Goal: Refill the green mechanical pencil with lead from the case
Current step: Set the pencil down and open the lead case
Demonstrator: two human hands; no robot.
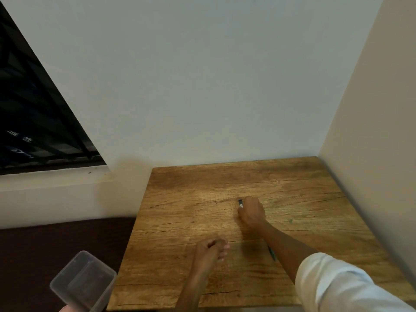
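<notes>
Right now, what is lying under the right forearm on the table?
A green pencil lies on the wooden table there, partly showing beside the right forearm. Its remaining length is covered by the arm.

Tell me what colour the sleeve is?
White rolled-up sleeve, seen in the head view.

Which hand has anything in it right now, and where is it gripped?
The right hand is closed on the small dark lead case, gripping its lower end; the top sticks out. The left hand is curled; any contents can't be told. The green pencil lies unheld.
</notes>
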